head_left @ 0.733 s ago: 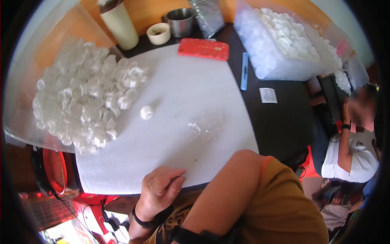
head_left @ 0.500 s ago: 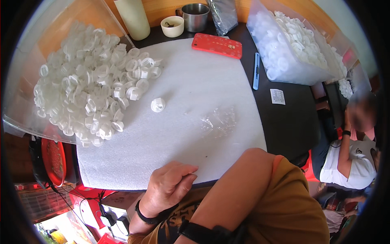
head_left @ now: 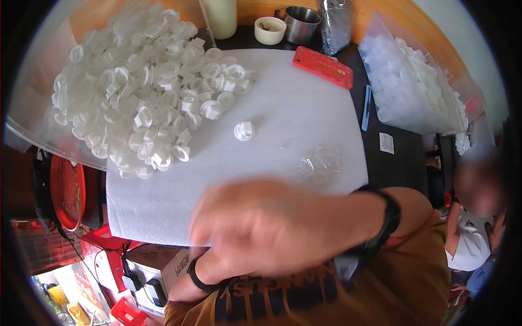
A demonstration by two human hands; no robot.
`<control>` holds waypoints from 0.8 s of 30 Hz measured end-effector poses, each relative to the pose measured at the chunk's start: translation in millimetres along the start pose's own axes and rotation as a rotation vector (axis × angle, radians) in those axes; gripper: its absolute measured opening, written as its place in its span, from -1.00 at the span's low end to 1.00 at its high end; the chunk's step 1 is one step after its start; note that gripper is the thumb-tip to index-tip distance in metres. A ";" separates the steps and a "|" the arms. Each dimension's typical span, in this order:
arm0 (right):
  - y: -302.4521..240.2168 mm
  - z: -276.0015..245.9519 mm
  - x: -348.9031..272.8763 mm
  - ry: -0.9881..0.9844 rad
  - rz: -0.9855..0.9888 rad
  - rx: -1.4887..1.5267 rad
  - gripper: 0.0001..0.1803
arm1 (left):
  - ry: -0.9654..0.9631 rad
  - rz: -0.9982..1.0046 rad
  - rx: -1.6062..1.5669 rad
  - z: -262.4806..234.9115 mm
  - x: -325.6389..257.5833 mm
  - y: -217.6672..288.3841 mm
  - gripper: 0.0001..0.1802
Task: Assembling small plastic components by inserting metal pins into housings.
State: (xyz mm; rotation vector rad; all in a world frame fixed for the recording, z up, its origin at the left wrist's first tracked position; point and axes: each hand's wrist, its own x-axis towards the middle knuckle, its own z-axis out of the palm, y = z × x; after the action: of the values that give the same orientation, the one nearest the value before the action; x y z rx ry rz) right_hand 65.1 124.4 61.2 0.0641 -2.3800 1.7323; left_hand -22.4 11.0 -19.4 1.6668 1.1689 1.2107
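Note:
My right hand [head_left: 261, 223], a dark watch on its wrist, reaches across from the right above the near part of a white foam mat [head_left: 152, 201]. It is smeared by motion, and its fingers cannot be read. Behind and below it is my left hand [head_left: 231, 266], wearing a black wristband; its fingers are covered by the right hand. A single white plastic cap-like part [head_left: 244, 131] lies on the mat beyond both hands. To the left, a large heap of similar white plastic parts [head_left: 136, 92] spills onto the mat from a clear bin [head_left: 65, 149].
Thin clear plastic slivers [head_left: 321, 163] lie at the mat's right. Around the far side are a red phone [head_left: 323, 66], blue cutter [head_left: 366, 107], metal mug [head_left: 300, 26], cream bowl [head_left: 269, 31] and a translucent bin [head_left: 391, 117] of white parts. Another person [head_left: 470, 239] sits at right.
My right hand has come up from the lower edge and swung left across my left hand, hiding its fingers. The view has shifted, so the table's things appear farther right.

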 end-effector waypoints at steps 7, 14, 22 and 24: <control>61.9 -60.6 1.0 0.323 0.184 -0.931 -0.74 | -0.066 -0.065 -0.054 -5.0 5.1 3.1 -0.86; 79.6 -57.5 4.6 0.130 0.229 -0.998 -0.76 | -0.033 -0.040 -0.030 -1.9 3.5 1.2 -0.87; 18.0 -52.6 -44.4 0.344 0.384 -0.209 -0.75 | -0.038 -0.087 -0.039 -1.8 5.4 2.4 -0.86; -1.0 -50.3 -64.8 0.383 0.502 0.076 -0.71 | -0.009 -0.137 0.003 0.1 5.7 4.1 -0.85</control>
State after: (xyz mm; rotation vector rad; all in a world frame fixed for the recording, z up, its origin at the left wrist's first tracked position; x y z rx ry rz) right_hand 135.4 166.5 65.0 -0.8410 -2.1557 1.8169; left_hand -20.6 15.3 -14.1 1.5653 1.2584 1.1160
